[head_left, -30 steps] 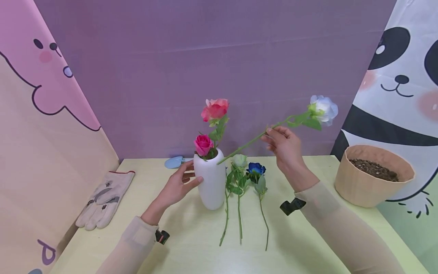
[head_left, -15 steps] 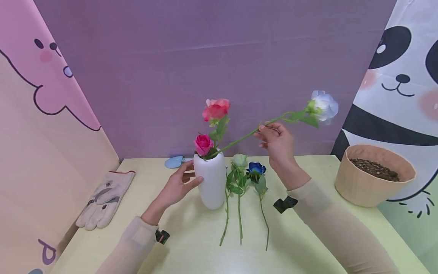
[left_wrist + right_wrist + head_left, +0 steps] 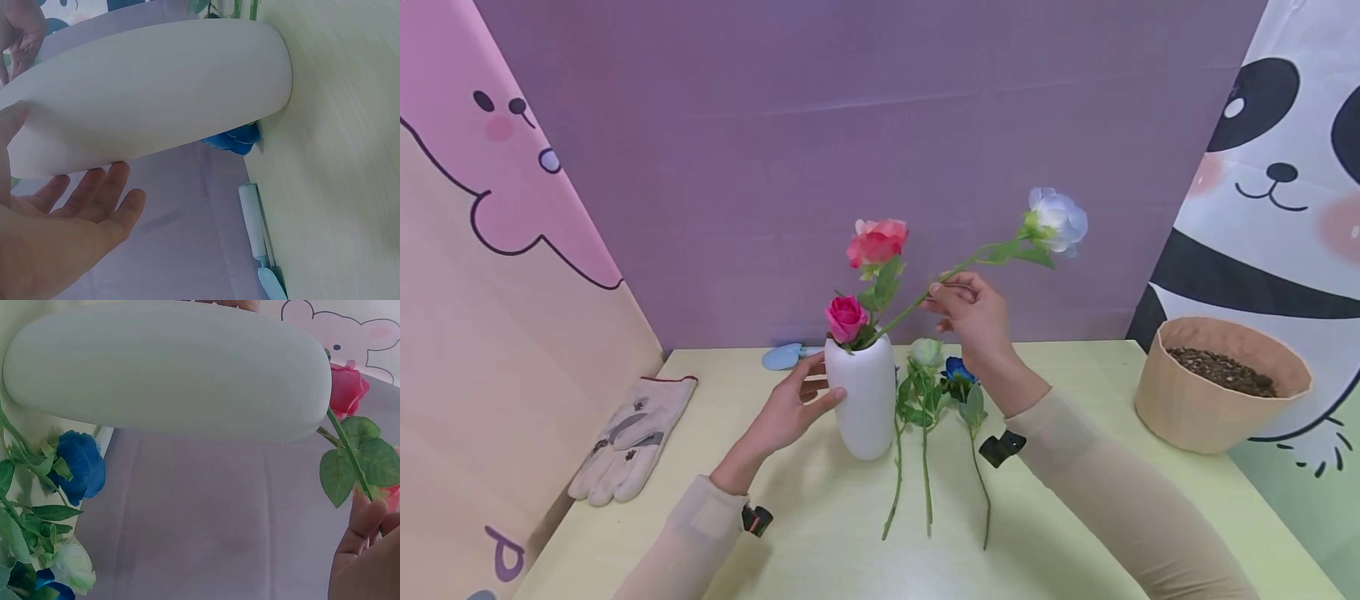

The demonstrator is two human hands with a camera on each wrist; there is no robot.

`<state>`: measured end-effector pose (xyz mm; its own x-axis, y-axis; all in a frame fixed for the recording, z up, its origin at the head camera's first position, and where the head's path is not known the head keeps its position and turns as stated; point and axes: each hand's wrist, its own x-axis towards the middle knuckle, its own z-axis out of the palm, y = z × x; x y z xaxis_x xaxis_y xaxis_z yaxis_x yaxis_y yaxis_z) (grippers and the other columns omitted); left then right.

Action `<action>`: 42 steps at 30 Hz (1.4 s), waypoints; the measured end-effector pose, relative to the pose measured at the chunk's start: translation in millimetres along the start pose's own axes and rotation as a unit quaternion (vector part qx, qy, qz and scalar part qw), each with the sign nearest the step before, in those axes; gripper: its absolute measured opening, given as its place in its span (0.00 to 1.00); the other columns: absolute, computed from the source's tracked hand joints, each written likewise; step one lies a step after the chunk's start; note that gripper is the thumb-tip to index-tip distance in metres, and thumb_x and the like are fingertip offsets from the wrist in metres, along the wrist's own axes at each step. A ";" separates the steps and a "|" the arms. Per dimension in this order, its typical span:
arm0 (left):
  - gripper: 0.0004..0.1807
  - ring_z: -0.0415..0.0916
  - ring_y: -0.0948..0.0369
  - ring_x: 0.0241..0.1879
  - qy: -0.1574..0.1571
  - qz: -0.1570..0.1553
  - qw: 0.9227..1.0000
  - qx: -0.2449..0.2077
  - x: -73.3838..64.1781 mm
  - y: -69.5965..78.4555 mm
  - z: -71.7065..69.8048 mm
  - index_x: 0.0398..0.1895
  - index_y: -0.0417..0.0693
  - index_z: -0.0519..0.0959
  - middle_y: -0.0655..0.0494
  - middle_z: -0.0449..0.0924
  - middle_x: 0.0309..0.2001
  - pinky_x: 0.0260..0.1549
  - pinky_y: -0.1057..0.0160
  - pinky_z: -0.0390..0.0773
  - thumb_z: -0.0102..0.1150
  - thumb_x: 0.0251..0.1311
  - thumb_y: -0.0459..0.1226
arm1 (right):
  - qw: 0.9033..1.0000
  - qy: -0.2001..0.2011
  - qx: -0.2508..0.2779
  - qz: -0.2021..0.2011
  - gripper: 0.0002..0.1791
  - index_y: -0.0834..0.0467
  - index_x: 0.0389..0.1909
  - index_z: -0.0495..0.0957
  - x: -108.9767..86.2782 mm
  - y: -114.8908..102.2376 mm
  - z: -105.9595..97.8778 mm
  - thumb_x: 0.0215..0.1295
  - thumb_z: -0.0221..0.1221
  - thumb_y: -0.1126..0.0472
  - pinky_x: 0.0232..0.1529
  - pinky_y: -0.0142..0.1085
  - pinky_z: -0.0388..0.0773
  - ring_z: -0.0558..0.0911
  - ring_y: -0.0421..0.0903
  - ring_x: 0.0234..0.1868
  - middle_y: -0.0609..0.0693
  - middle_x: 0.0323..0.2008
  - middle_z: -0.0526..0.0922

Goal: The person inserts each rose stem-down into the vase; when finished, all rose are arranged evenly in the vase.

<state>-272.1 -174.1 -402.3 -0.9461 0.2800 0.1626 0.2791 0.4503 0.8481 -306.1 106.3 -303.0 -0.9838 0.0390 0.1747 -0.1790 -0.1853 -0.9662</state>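
A white vase [image 3: 867,408] stands on the table, and my left hand [image 3: 790,408] grips its side with the thumb in front and fingers behind. Up and to the right, my right hand [image 3: 976,321] pinches the green stem of a pale blue-white artificial flower [image 3: 1057,222]. That flower leans right, its stem end inside the vase mouth. A coral rose [image 3: 878,242] and a lower magenta rose [image 3: 847,318] stand in the vase. In the right wrist view, thumb and fingers [image 3: 365,519] pinch the stem beside the green leaves. The vase wall hides the lower stems.
Right of the vase lie a pale green-white rose [image 3: 925,353], a blue rose [image 3: 958,372] and another long stem. A light blue trowel [image 3: 782,357] lies behind the vase. Work gloves [image 3: 634,437] lie at left; a tan pot [image 3: 1195,408] of soil stands at right.
My right hand has moved left and slightly down with the pale flower. Its stem end went from the vase's rim into the mouth, and the stem is steeper. The left hand stays on the vase.
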 end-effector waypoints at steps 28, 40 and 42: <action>0.39 0.72 0.45 0.66 0.003 -0.001 1.000 0.000 1.1 1.9 0.8 0.74 0.53 0.60 0.46 0.70 0.67 0.68 0.44 0.71 0.64 0.64 0.51 | 1.000 -0.015 0.006 0.001 0.08 0.53 0.43 0.77 1.7 1.9 15.1 0.69 0.62 0.54 0.25 0.30 0.80 0.88 0.37 0.34 0.43 0.34 0.88; 0.40 0.72 0.46 0.67 0.003 -0.005 1.000 0.002 -0.3 1.8 0.1 0.75 0.54 0.60 0.47 0.70 0.68 0.68 0.44 0.71 0.64 0.63 0.53 | 0.999 -0.046 -0.021 0.007 0.07 0.55 0.42 0.79 0.9 8.2 24.4 0.70 0.62 0.55 0.29 0.31 0.82 0.88 0.41 0.38 0.42 0.36 0.85; 0.40 0.72 0.46 0.67 0.003 -0.007 1.000 0.002 -0.6 1.3 0.4 0.75 0.55 0.60 0.47 0.70 0.68 0.68 0.44 0.71 0.64 0.63 0.53 | 0.998 -0.050 -0.031 0.009 0.10 0.57 0.44 0.79 -0.2 8.2 25.4 0.70 0.61 0.55 0.29 0.31 0.81 0.88 0.39 0.37 0.42 0.36 0.85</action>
<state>-271.1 -173.4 -401.5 -0.9508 0.2683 0.1548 0.2671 0.4569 0.8485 -307.6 79.8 -306.1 -0.9830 -0.0621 0.1730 -0.1643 -0.1245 -0.9785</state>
